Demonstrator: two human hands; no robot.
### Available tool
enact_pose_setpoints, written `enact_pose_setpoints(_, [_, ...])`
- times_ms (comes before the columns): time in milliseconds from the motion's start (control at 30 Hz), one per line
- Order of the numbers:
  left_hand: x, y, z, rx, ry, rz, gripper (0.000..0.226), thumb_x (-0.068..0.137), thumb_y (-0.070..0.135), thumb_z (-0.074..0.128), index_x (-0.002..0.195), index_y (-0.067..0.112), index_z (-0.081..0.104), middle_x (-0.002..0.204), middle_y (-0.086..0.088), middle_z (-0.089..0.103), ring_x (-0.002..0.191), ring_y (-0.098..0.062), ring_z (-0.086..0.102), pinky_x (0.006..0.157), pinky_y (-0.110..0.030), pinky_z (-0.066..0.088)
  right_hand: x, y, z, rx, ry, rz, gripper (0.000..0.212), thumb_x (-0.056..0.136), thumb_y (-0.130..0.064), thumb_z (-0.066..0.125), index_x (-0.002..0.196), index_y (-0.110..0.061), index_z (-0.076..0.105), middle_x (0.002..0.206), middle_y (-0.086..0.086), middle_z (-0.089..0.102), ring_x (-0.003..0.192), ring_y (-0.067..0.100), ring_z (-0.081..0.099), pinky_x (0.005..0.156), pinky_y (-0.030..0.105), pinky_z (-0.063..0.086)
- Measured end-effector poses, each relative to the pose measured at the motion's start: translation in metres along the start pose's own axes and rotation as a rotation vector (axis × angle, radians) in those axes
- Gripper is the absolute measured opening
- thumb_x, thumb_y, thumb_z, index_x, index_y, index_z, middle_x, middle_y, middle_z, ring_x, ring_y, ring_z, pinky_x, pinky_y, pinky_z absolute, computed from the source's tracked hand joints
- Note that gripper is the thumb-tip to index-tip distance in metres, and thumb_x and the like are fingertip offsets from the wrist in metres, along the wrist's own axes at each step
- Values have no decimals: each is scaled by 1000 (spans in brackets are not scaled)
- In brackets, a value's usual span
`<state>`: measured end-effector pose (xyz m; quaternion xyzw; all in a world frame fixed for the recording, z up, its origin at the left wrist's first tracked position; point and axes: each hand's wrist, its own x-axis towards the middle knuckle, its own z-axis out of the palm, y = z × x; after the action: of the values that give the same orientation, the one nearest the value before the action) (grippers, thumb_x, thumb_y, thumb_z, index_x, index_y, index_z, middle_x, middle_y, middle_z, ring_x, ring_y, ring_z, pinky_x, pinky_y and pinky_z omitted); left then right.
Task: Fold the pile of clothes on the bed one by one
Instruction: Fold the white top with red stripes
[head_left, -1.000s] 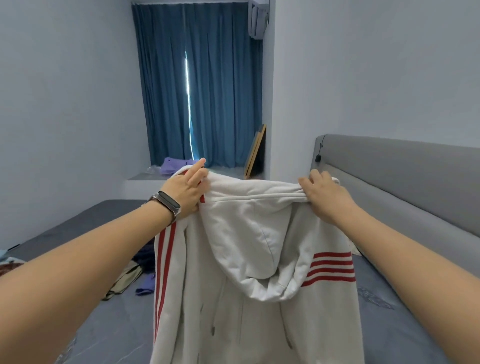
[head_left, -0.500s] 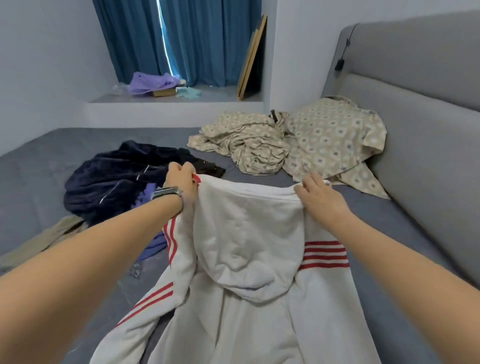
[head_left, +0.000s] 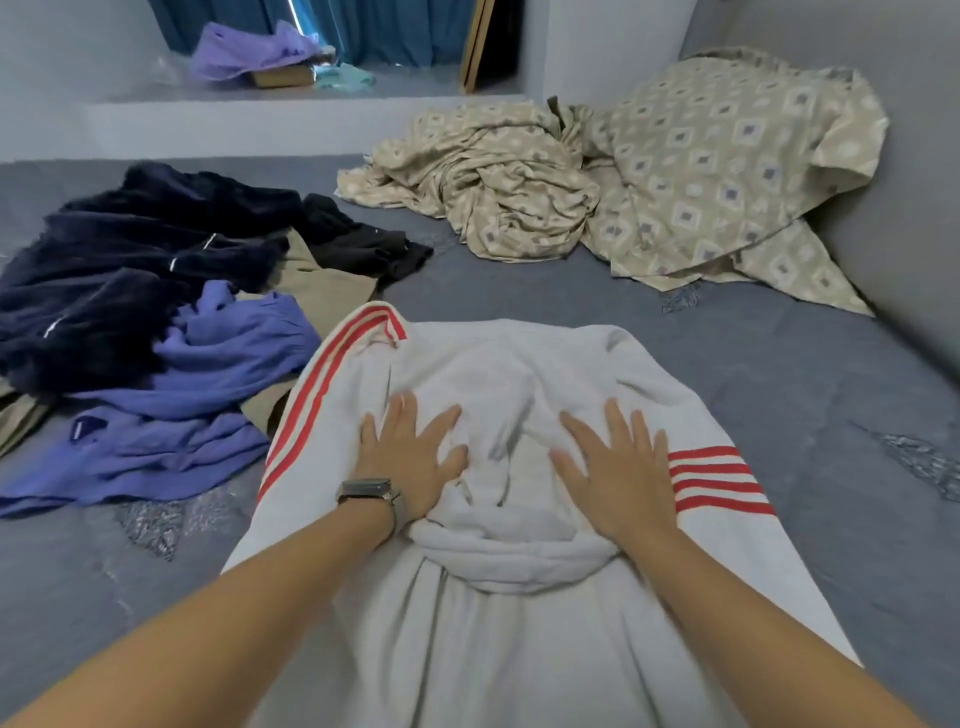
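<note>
Head view: the white hoodie (head_left: 519, 597), held up a second ago, now lies flat on the bed (head_left: 779, 374) at lower centre; left hand (head_left: 410, 457) and right hand (head_left: 613, 467) press it with spread fingers, so folding can begin.

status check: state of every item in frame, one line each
white hoodie: laid out on the bed, unfolded, hood creased.
left hand: flat, fingers spread, pressing on the hoodie.
right hand: flat, fingers spread, pressing on the hoodie.
navy garment: crumpled, unfolded, in the pile.
purple garment: crumpled, unfolded, in the pile.
patterned beige bedding: bunched up by the headboard.
bed: grey sheet, slightly wrinkled.
</note>
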<state>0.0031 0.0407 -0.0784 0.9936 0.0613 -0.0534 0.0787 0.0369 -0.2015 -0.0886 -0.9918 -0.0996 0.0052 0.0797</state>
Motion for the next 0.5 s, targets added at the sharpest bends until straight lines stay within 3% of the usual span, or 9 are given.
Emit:
enact_pose_setpoints(100, [26, 1, 5, 14, 48, -44, 56, 96, 60, 18, 148, 48, 1, 161, -8, -6, 147, -23, -10, 115, -53, -6, 27, -4, 7, -24, 66, 15, 57, 95, -63, 12, 149, -45, 13, 162, 2, 3, 148, 27, 6, 119, 45, 1])
enact_pose_setpoints(233, [54, 3, 14, 63, 121, -77, 56, 95, 59, 13, 148, 48, -2, 161, -8, -8, 148, -21, -9, 114, -55, -7, 58, -4, 17, -62, 133, -5, 58, 98, -56, 10, 151, -36, 18, 161, 0, 15, 143, 30, 20, 119, 42, 12])
enact_pose_setpoints(500, [101, -3, 2, 122, 106, 41, 56, 99, 50, 13, 152, 35, 3, 160, -13, 4, 148, -27, -3, 118, -46, -2, 95, -6, 17, 18, 72, -15, 59, 102, -42, 13, 154, -14, 9, 162, 0, 8, 143, 31, 14, 119, 39, 10])
